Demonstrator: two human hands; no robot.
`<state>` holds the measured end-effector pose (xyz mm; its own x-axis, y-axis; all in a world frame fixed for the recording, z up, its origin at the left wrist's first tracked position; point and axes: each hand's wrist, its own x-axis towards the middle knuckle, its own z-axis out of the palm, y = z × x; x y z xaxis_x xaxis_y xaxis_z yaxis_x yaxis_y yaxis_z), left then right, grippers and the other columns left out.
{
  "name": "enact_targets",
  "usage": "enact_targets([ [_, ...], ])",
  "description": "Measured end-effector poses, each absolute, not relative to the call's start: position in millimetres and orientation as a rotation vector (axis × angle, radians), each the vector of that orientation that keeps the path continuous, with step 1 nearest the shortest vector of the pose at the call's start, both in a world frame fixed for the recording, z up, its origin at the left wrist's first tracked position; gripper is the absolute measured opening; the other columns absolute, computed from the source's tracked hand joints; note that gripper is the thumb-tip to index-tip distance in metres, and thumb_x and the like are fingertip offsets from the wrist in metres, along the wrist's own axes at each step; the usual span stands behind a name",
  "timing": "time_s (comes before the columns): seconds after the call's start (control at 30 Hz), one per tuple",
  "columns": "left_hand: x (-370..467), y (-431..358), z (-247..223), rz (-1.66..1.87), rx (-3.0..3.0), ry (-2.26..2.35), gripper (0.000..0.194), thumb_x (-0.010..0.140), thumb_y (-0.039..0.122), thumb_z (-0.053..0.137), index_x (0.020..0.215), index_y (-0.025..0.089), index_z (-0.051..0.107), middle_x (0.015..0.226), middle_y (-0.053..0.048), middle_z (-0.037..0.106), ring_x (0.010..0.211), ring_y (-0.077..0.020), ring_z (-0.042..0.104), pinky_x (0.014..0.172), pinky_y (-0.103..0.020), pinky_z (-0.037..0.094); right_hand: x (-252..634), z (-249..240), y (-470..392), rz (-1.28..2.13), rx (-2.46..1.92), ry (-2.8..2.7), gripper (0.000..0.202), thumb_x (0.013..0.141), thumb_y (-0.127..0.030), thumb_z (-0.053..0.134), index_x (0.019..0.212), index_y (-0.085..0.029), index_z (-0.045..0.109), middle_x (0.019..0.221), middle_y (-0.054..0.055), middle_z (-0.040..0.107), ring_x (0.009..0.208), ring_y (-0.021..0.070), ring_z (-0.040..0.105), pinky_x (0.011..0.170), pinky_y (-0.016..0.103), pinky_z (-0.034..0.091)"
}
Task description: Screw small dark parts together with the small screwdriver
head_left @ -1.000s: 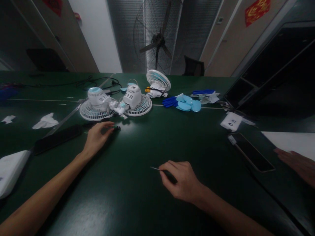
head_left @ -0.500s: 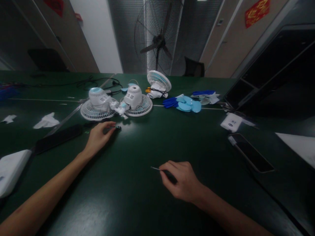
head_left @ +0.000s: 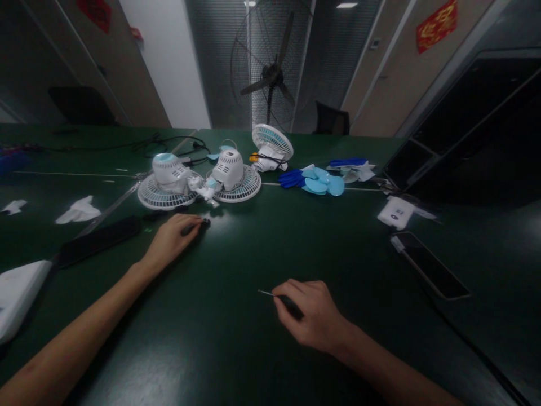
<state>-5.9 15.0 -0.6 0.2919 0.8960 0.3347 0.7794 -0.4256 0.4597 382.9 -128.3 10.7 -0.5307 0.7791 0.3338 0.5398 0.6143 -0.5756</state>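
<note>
My right hand (head_left: 310, 310) is closed round the black handle of a screwdriver (head_left: 291, 307), whose thin metal shaft points left over the green table (head_left: 228, 338). My left hand (head_left: 173, 234) rests on the table at centre left, its fingers pinched on a small dark object (head_left: 188, 229). Small dark bits lie at its fingertips, too small to make out. Just beyond it lie two white fan heads (head_left: 167, 175) (head_left: 230, 172), face down, with white joint parts between them. A third small fan (head_left: 273, 148) stands tilted farther back.
Light blue fan blades (head_left: 323, 181) and blue gloves (head_left: 291, 178) lie beyond my hands. A phone (head_left: 431, 265) and a white box (head_left: 396, 212) are at right. At left are a black case (head_left: 99, 241), a white device (head_left: 21, 296) and crumpled tissue (head_left: 79, 210).
The fingers of my left hand have closed down on the small dark object, and that hand has shifted slightly right. My right hand holds the screwdriver almost as before.
</note>
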Motion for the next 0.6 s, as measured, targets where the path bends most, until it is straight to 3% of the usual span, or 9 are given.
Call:
enact_targets([
  [0.17, 28.7, -3.3, 13.4, 0.665, 2.236, 1.215, 0.026, 0.102, 0.045, 0.061, 0.111, 0.029, 0.079, 0.121, -0.007, 0.075, 0.113, -0.0264, 0.069, 0.1, -0.042, 0.055, 381.8, 12.0, -128.3, 0.516, -1.031, -2.247, 0.014, 0.1, -0.02, 0.055, 0.103, -0.019, 0.069, 0.082, 0.001, 0.071, 0.064, 0.0132, 0.062, 0.061, 0.028, 0.042],
  [0.23, 56.1, -21.9, 16.1, 0.585, 2.112, 1.03, 0.019, 0.1, 0.04, 0.066, 0.1, 0.026, 0.079, 0.113, -0.006, 0.076, 0.105, -0.0237, 0.07, 0.095, -0.038, 0.056, 381.2, 12.6, -127.9, 0.5, -1.042, -2.257, 0.015, 0.1, -0.02, 0.054, 0.102, -0.02, 0.069, 0.082, 0.001, 0.071, 0.064, 0.0133, 0.063, 0.061, 0.029, 0.041],
  [0.37, 105.7, -59.0, 13.4, 0.475, 1.985, 0.878, 0.01, 0.094, 0.031, 0.073, 0.099, 0.023, 0.075, 0.099, -0.004, 0.073, 0.089, -0.0189, 0.068, 0.079, -0.031, 0.052, 380.6, 11.9, -127.4, 0.456, -1.048, -2.282, 0.015, 0.098, -0.02, 0.054, 0.098, -0.021, 0.069, 0.079, 0.0, 0.07, 0.062, 0.0132, 0.062, 0.06, 0.03, 0.039],
  [0.6, 118.0, -70.3, 13.0, 0.468, 2.057, 0.84, 0.012, 0.096, 0.029, 0.073, 0.107, 0.025, 0.076, 0.102, -0.004, 0.073, 0.095, -0.021, 0.067, 0.088, -0.036, 0.046, 382.5, 10.0, -129.1, 0.445, -1.057, -2.265, 0.014, 0.093, -0.019, 0.055, 0.09, -0.021, 0.069, 0.074, -0.001, 0.068, 0.06, 0.0134, 0.062, 0.061, 0.03, 0.038],
])
